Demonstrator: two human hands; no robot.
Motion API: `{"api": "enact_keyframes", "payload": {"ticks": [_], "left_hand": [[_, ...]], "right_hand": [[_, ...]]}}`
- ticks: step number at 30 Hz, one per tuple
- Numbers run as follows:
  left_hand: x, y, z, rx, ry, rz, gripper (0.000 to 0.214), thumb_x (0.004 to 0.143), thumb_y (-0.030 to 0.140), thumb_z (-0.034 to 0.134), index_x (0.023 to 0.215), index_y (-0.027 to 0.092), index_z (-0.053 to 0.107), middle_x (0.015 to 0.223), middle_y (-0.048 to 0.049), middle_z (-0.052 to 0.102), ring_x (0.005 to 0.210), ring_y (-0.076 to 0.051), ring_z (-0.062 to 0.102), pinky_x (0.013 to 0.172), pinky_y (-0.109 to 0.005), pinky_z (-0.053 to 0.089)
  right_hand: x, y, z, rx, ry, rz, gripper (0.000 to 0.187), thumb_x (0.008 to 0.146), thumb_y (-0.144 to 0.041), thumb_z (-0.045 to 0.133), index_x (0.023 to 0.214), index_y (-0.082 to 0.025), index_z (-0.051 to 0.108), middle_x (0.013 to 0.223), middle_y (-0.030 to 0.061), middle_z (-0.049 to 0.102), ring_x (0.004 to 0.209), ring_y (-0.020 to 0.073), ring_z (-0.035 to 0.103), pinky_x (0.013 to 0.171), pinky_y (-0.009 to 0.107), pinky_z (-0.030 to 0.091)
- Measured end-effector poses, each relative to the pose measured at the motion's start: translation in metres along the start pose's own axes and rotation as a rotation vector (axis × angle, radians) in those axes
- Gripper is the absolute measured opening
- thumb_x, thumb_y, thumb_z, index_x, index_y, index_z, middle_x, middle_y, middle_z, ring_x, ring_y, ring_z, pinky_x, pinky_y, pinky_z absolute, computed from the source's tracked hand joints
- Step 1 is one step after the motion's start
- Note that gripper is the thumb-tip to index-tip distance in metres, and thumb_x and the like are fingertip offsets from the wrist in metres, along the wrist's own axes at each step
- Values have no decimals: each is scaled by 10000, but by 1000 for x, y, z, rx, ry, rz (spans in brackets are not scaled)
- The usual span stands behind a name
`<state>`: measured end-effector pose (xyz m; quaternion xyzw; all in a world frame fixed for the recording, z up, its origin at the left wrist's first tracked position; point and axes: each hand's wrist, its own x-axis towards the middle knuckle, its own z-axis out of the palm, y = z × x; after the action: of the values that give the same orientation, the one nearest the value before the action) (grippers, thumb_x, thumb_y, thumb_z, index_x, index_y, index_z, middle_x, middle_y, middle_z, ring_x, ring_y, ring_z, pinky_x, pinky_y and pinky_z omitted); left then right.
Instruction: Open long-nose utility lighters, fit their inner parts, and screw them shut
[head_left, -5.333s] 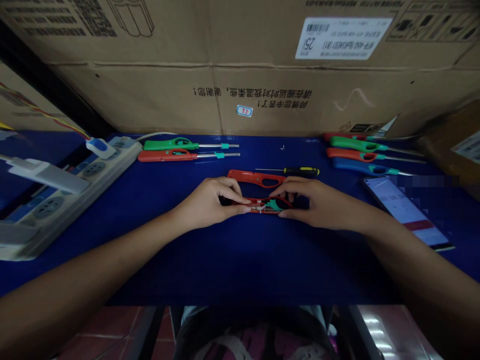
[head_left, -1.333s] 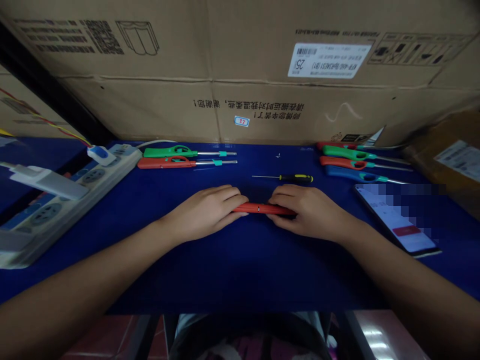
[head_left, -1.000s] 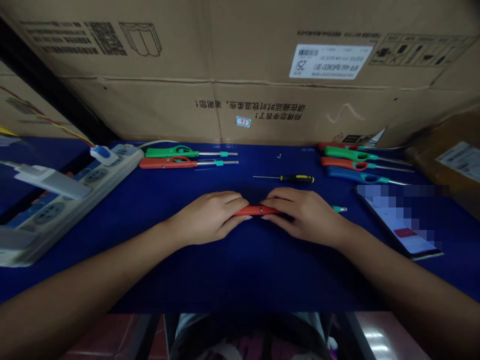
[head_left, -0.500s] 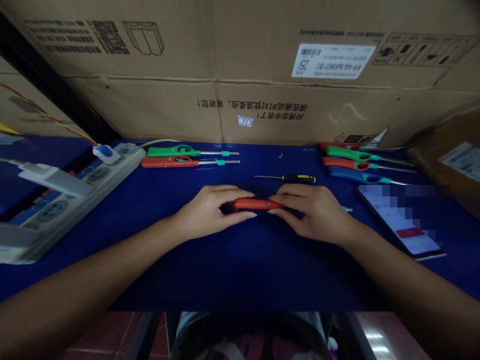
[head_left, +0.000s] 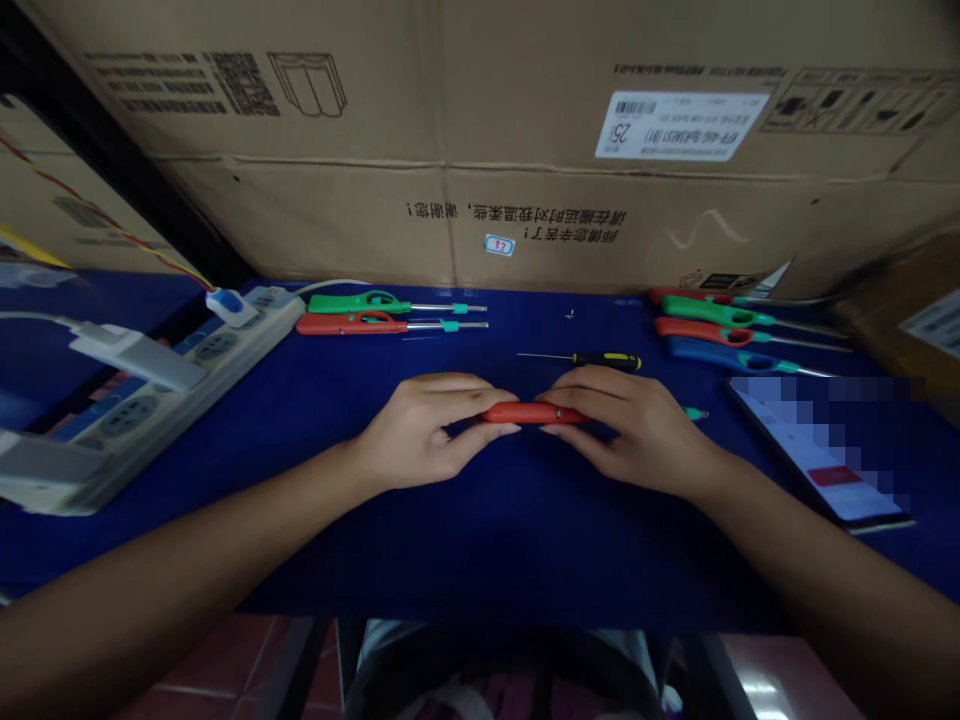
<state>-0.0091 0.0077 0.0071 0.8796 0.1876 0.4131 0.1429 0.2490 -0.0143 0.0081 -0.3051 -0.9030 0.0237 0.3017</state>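
Between my two hands lies a red gas lighter, held level on its edge over the blue table. Thumb and fingers of my left hand pinch its handle end at the left. My right hand grips it farther right and covers its middle; the teal-marked tip pokes out past the knuckles. Just beyond the hands lies a screwdriver with a black and yellow handle. A few tiny bits, perhaps screws, sit behind it.
At the back left lie a green lighter and a red lighter. Several more lighters are at the back right, near a phone. A power strip with plugs runs along the left. A large cardboard box walls the back.
My left fingers have closed in on the lighter's left end, and the gap inside that hand has shrunk. The whole view has shifted slightly.
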Motion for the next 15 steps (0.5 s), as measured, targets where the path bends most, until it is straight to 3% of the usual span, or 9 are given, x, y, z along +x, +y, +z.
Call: {"api": "enact_keyframes", "payload": {"ticks": [6,15], "left_hand": [[2,2,4,-5,121,-16,189,842,211,800,1017,141,778,871,-51,768,723,-123,723,727,-193,601],[3,13,0,-1,140,74,295,790,241,855,1058,159,761,959,-63,782,802,-135,747,802,-207,635]], "right_hand": [[1,1,-1,53,-6,26,184,968,-215,629,1142,-157,640,1052,102,710,980,216,676,853,349,567],[3,-1,-2,130,-27,-16,177,968,-187,628,1143,-163,608,1054,95,688,989,208,623,890,363,531]]}}
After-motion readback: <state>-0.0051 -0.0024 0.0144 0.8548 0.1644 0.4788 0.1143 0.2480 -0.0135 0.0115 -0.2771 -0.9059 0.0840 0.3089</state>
